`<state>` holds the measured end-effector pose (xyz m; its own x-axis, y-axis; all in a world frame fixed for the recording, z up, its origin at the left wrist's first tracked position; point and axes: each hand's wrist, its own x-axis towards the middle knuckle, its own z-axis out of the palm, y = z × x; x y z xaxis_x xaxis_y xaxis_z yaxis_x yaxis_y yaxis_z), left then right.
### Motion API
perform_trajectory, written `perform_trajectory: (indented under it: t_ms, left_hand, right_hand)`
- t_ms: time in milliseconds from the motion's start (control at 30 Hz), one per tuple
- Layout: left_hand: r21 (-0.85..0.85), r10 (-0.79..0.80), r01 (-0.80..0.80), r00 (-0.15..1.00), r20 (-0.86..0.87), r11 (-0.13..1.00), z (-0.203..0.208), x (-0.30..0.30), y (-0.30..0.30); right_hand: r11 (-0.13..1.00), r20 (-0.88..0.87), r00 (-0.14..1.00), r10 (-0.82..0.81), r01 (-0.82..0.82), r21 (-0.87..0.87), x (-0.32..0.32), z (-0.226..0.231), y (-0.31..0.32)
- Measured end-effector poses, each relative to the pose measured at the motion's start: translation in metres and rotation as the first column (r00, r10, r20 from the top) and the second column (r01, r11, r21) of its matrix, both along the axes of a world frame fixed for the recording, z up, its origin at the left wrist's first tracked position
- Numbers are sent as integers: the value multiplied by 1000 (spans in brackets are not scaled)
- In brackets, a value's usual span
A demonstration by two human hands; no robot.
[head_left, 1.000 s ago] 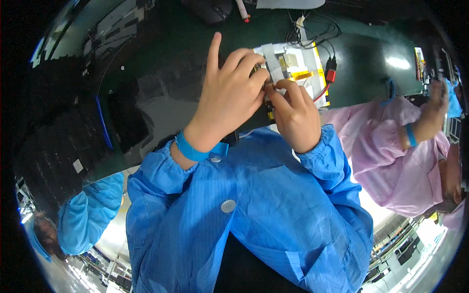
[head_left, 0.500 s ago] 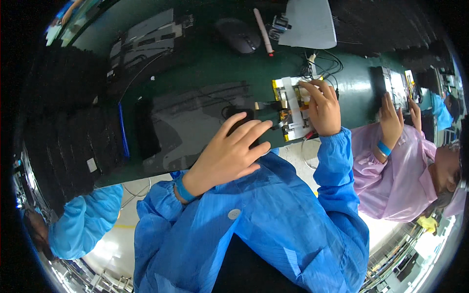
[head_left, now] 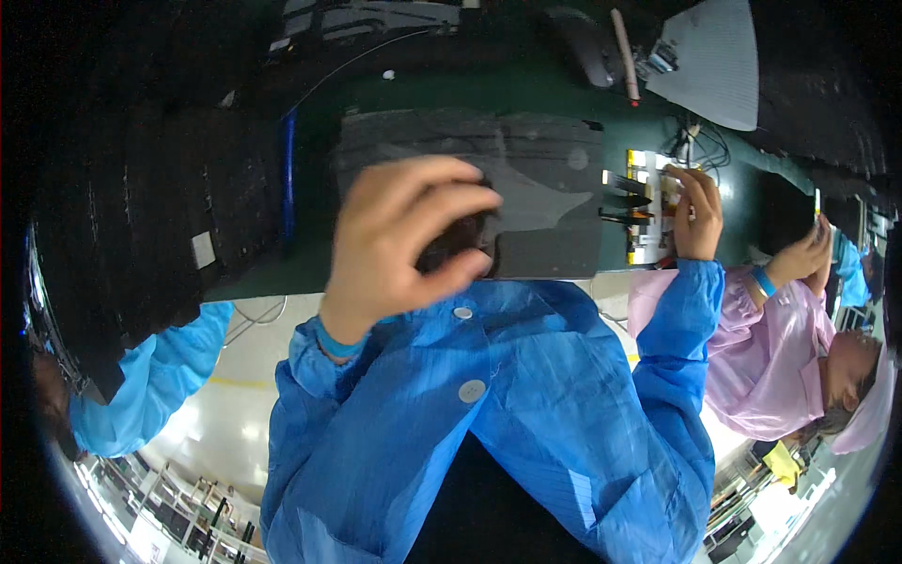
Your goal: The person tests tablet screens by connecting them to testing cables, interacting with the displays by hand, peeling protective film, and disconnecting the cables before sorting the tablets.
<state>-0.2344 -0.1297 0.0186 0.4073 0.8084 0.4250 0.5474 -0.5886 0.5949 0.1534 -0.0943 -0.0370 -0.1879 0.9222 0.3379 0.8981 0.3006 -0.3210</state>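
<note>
My left hand [head_left: 390, 240], slightly blurred, curves its fingers and thumb around a black rounded object [head_left: 460, 242] whose kind I cannot make out. It is over a flat dark grey glossy panel [head_left: 545, 240] on the dark green bench top. Black flat ribbon cables [head_left: 631, 199] join the panel's right side to a small white circuit assembly with yellow edges [head_left: 639, 249]. My right hand [head_left: 697, 214] rests at the assembly's right side, fingers bent and their tips on it. What those fingertips grip, if anything, is hidden.
Thin black cables [head_left: 700, 141] lie behind the assembly. Farther back are a black mouse [head_left: 578, 52], a pink pen [head_left: 625, 56] and a white sheet [head_left: 714, 66]. A blue strip [head_left: 289, 179] lies left of the panel, beside dark stacks [head_left: 150, 197]. A co-worker in pink [head_left: 766, 357] works at right.
My left hand has swung left across the panel with the black object, its fingers now curled. My view has shifted, and my right hand stays at the circuit assembly.
</note>
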Motion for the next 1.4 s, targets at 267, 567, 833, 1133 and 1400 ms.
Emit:
perform_trajectory:
  t_ms: [267,567,833,1133,1400]
  left_hand:
    - [-43,318,-318,948,0,947,-18,-56,-11]
    - [109,-124,157,957,-263,982,-25,31,-21]
    - [255,417,-340,828,-374,905,-20,-43,-46]
    - [-92,557,-557,830,-35,825,-42,-40,-62]
    - [-76,646,-642,761,52,763,-48,-33,-42]
  right_hand:
    - [1000,1,1000,-7,7,11,1,-5,2]
    - [997,-44,996,-73,74,32,2,-8,-2]
    - [996,-133,988,-74,78,30,12,-11,-3]
    - [996,-207,978,-11,29,86,7,4,-10]
    - [958,-83,955,286,-283,39,-79,51,-61]
